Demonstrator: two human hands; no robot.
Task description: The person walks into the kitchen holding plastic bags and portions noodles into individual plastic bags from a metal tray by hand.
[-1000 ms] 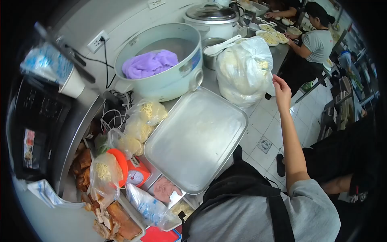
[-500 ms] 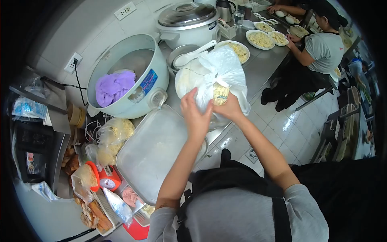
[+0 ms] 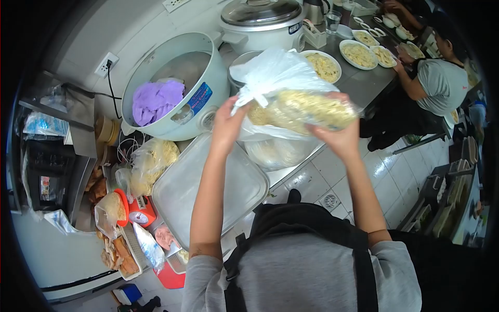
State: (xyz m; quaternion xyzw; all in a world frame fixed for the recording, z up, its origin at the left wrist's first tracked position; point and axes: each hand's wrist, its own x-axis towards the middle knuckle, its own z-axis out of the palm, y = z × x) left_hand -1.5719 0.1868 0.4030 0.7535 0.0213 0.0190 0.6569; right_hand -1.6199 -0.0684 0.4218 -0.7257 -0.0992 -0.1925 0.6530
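My left hand [image 3: 227, 122] pinches the knotted edge of a white plastic bag [image 3: 280, 70] at the upper middle. A clear bag of yellow noodles [image 3: 317, 109] is gripped in my right hand [image 3: 338, 132], held tilted in front of the white bag's opening. Part of the noodle bag is blurred. Below both hands, more clear bagged contents [image 3: 278, 152] rest at the counter's edge. A metal tray [image 3: 208, 187] lies to the lower left of the bags.
A large pot [image 3: 171, 88] holding a purple cloth, a lidded rice cooker [image 3: 260, 26], a red scale [image 3: 141, 210] and bagged noodles [image 3: 153, 161] stand around. Noodle plates [image 3: 358, 55] sit at the upper right near a co-worker [image 3: 436, 83]. Meat [image 3: 122, 255] lies at lower left.
My right hand has moved right and lifted the noodle bag out of the white bag's opening. My left hand has moved left and up, onto the white bag's edge.
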